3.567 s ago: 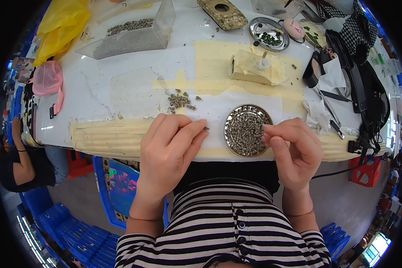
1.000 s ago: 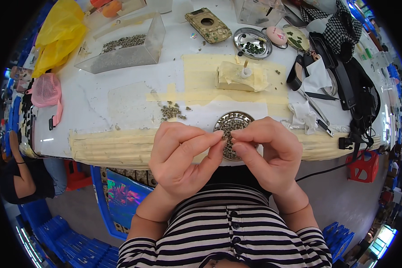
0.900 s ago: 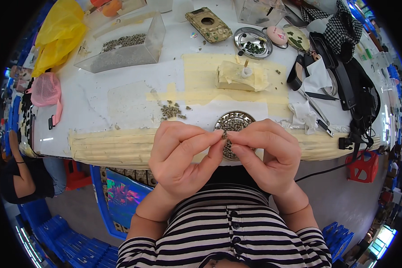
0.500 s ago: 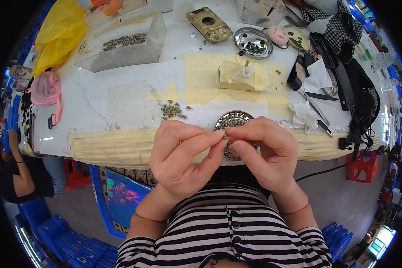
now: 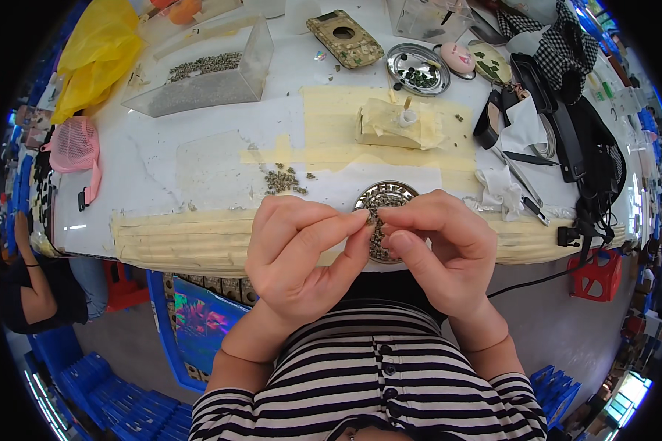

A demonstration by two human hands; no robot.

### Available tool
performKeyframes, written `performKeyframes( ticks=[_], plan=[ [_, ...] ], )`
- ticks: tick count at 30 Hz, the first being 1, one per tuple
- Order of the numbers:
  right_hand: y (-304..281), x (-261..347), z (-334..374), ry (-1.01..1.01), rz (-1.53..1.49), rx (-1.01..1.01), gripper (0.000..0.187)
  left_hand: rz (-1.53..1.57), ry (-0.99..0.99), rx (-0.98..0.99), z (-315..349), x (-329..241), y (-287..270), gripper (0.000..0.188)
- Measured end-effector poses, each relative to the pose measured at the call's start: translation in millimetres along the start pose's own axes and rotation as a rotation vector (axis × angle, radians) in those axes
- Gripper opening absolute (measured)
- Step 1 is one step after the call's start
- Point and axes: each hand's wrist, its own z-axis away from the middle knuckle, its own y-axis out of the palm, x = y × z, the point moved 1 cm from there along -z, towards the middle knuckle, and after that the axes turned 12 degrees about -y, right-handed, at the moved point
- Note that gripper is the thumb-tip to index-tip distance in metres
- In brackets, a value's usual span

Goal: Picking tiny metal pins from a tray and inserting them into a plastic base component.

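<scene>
Over the table's front edge, my left hand (image 5: 298, 257) pinches a tiny olive-brown part (image 5: 371, 220) between thumb and fingertips; its exact kind is too small to make out. Close beside it, my right hand (image 5: 452, 253) is curled, index finger and thumb bent toward that part. Whatever it grips, if anything, is hidden. Beneath both hands sits a round shiny metal dish (image 5: 387, 188) holding many similar small parts, partly covered by my fingers. A loose pile of small olive-brown parts (image 5: 283, 178) lies on the table beyond my left hand.
A clear bin (image 5: 191, 99) of small parts stands far left, near a yellow bag (image 5: 95, 59) and pink mesh item (image 5: 75, 145). Ahead are a tape-covered block (image 5: 397, 128), a camouflage model hull (image 5: 344, 40) and a metal plate (image 5: 441, 82). Tweezers (image 5: 518, 176) lie right.
My right hand has drawn slightly right, widening the gap between its fingertips and my left hand. The left hand keeps its pinch, nearly still.
</scene>
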Motion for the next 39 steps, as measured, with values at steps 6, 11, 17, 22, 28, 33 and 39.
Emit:
performKeyframes(
  ticks=[6,11,17,22,28,33,39],
  plan=[
    [0,0,-1,-0.14,0.184,0.043,0.024,0.008,-0.014,0.001,0,1,1,0.029],
    [0,0,0,-0.082,0.168,0.041,0.024,0.027,-0.029,0.008,0,2,2,0.028],
    [0,-3,0,-0.083,0.136,0.028,0.023,0.036,-0.037,0.009,2,1,2,0.029],
    [0,-5,2,-0.068,0.116,-0.009,0.023,0.042,-0.048,0.009,3,3,3,0.029],
    [0,-5,3,-0.043,0.092,0.01,0.022,0.037,-0.042,0.014,3,2,3,0.029],
    [-1,-7,4,-0.039,0.098,0.0,0.022,0.043,-0.039,0.021,3,2,4,0.03],
    [-2,-6,4,-0.049,0.123,0.016,0.022,0.049,-0.041,0.029,3,2,5,0.03]
  ],
)
